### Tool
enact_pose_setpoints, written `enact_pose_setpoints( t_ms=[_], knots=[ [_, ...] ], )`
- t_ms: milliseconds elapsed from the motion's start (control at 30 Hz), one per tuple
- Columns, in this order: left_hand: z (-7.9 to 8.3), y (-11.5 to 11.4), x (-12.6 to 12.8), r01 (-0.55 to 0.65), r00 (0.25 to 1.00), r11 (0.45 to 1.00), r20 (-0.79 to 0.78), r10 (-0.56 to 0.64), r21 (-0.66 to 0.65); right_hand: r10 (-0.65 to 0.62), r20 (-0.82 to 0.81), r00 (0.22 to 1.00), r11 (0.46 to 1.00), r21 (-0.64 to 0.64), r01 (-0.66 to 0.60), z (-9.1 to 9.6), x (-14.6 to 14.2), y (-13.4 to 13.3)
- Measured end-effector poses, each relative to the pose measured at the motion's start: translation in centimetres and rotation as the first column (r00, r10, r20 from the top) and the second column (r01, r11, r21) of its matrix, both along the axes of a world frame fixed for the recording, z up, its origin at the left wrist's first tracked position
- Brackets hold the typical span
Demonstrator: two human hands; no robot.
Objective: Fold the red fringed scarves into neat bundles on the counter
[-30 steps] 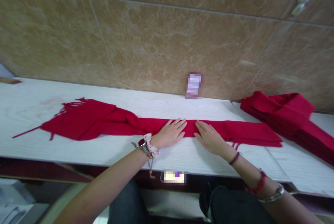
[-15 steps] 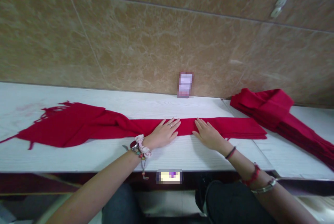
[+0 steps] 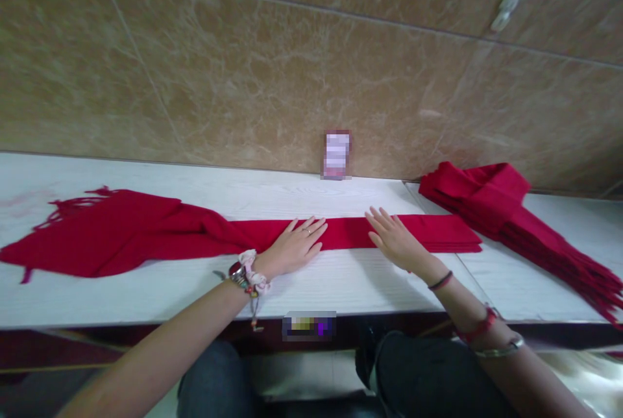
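Scarf (image 3: 150, 226) is laid lengthwise on the worktop (image 3: 272, 197), between back and front edges and roughly parallel to them. Its fringed end is spread wide and creased toward the worktop's left; toward the right it is narrowed to a flat, layered strip. Left hand (image 3: 292, 249) is placed palm down on the strip, fingers extended, nothing grasped. Right hand (image 3: 395, 239) is held over the strip farther right, fingers straight, nothing gripped; whether the cloth is touched cannot be told. Folded pile (image 3: 506, 210), also red, is set aslant from the back edge toward the front edge at the right, its near side close by the strip's right end; touching or not cannot be told. Pixelated item (image 3: 336, 155) is stood at the back edge, by the wall (image 3: 243, 80). Watch (image 3: 237, 270) and scrunchie (image 3: 253, 269) are worn on the left wrist.
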State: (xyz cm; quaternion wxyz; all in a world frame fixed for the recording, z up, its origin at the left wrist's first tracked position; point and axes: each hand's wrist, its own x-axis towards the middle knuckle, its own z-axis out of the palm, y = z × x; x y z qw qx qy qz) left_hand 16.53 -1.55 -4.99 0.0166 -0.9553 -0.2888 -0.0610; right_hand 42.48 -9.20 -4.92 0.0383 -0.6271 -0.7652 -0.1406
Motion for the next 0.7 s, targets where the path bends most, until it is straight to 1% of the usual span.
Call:
enact_pose_setpoints(
  t_ms=[33,100,167,233,267,333,400,433,467,500,533,567,633,667,700],
  knots=[
    [0.0,0.0,0.0,0.002,1.000,1.000,-0.009,-0.002,0.002,0.046,0.009,0.999,0.998,-0.036,-0.046,-0.2,-0.4,0.2],
    [0.0,0.1,0.0,0.003,1.000,1.000,-0.030,-0.003,-0.003,0.064,0.038,0.997,0.996,-0.071,-0.061,-0.5,0.2,0.3],
    [0.0,0.2,-0.1,0.002,0.999,1.000,-0.050,-0.002,-0.014,0.019,0.068,0.998,0.998,-0.060,-0.015,-1.0,2.7,0.0],
    [0.0,0.3,0.0,0.002,0.998,1.000,-0.065,-0.004,-0.027,-0.048,0.075,0.996,0.997,-0.058,0.053,-1.5,6.7,-0.6],
    [0.0,0.4,0.0,0.002,0.998,0.999,-0.069,-0.004,-0.035,-0.103,0.062,0.993,0.992,-0.068,0.107,-1.7,8.9,-1.0],
    [0.0,0.5,0.0,-0.001,0.997,0.999,-0.072,-0.002,-0.048,-0.254,0.037,0.967,0.964,-0.075,0.256,-2.1,12.9,-1.7],
    [0.0,0.5,0.0,-0.007,0.998,0.998,-0.065,0.004,-0.056,-0.374,-0.014,0.927,0.926,-0.066,0.372,-2.1,15.5,-2.3],
    [0.0,0.5,0.0,-0.009,0.998,0.998,-0.058,0.006,-0.055,-0.418,-0.050,0.907,0.908,-0.045,0.416,-2.0,16.0,-2.4],
    [-0.1,0.4,0.0,-0.010,0.999,0.999,-0.050,0.008,-0.050,-0.442,-0.091,0.892,0.896,-0.016,0.443,-1.8,16.0,-2.4],
    [-0.1,0.4,-0.1,-0.009,0.999,0.999,-0.041,0.008,-0.042,-0.441,-0.133,0.887,0.894,0.019,0.447,-1.5,15.4,-2.4],
    [-0.1,0.4,-0.1,-0.008,0.999,0.999,-0.034,0.007,-0.035,-0.411,-0.167,0.896,0.904,0.052,0.425,-1.1,14.2,-2.2],
    [-0.1,0.4,-0.1,-0.005,1.000,1.000,-0.030,0.004,-0.030,-0.356,-0.192,0.915,0.923,0.082,0.376,-0.7,12.7,-1.9],
    [0.0,0.3,-0.1,-0.003,1.000,1.000,-0.030,0.002,-0.027,-0.181,-0.212,0.960,0.976,0.078,0.201,0.0,8.6,-1.2],
    [0.0,0.3,-0.1,-0.004,0.999,1.000,-0.034,0.003,-0.029,-0.085,-0.206,0.975,0.994,0.053,0.098,0.3,6.5,-0.8],
    [0.0,0.3,-0.1,-0.006,0.999,0.999,-0.039,0.004,-0.033,0.008,-0.195,0.981,1.000,0.015,-0.005,0.4,4.4,-0.4]
  ],
)
